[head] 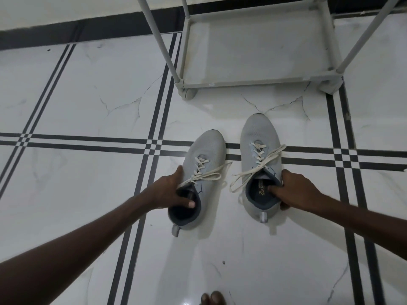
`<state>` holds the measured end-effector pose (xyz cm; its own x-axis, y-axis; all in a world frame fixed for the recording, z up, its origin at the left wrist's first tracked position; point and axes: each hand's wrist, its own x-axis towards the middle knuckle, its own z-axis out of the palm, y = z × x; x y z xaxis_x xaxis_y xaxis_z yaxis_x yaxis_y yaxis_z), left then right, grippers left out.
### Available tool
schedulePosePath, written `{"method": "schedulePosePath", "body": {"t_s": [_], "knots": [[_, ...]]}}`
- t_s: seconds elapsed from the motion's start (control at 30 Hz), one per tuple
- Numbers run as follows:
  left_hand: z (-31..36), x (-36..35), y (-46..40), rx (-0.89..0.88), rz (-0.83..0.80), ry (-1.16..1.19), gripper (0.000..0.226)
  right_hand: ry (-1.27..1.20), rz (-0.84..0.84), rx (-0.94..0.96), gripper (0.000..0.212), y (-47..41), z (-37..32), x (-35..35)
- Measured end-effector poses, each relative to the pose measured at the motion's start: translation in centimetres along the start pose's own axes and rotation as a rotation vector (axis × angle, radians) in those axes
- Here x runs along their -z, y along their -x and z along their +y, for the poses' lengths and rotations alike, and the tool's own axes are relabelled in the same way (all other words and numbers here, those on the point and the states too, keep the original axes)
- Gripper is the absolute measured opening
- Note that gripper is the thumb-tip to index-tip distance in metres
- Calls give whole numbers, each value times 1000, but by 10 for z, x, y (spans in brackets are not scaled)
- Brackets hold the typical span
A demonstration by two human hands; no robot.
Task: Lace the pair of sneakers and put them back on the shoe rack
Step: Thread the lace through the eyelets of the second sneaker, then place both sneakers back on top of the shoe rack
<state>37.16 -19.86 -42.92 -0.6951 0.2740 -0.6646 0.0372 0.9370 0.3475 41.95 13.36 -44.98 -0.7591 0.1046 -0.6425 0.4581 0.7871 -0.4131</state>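
Gripping each laced sneaker's collar, left hand [169,191] and right hand [296,190] should be lifting level toward the rack [253,81] at twelve o'clock.

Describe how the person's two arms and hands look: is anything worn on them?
Both forearms are bare up to the frame edge: no sleeves, watch, bracelet or gloves show. The left hand and the right hand are bare too, with no rings visible. A short, plain nail shows on the left thumb. Nothing is marked or written on either arm.
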Motion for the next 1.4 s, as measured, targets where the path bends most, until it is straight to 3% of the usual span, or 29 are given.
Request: {"method": "schedulePosePath", "body": {"t_s": [0.13,0.4,0.57,0.73,0.87,1.1,1.4], "knots": [[8,-24,5,36,192,-45,58,24,-2,28,18,3,-4,-8],[47,-36,27,101,365,292,20,5,2,-37,17,36,-36,-1],[74,-13,80,89,384,408,29,33,22,-57,15,89,-63,36],[106,49,149,60,420,504,24,70,52,-44,14,159,-104,96],[140,128,214,50,458,511,15,44,104,-38,13,225,-153,167],[200,260,303,-27,574,539,29,35,221,-13,11,313,-242,291],[257,411,334,-138,697,528,28,29,374,-10,14,354,-319,425]]}}
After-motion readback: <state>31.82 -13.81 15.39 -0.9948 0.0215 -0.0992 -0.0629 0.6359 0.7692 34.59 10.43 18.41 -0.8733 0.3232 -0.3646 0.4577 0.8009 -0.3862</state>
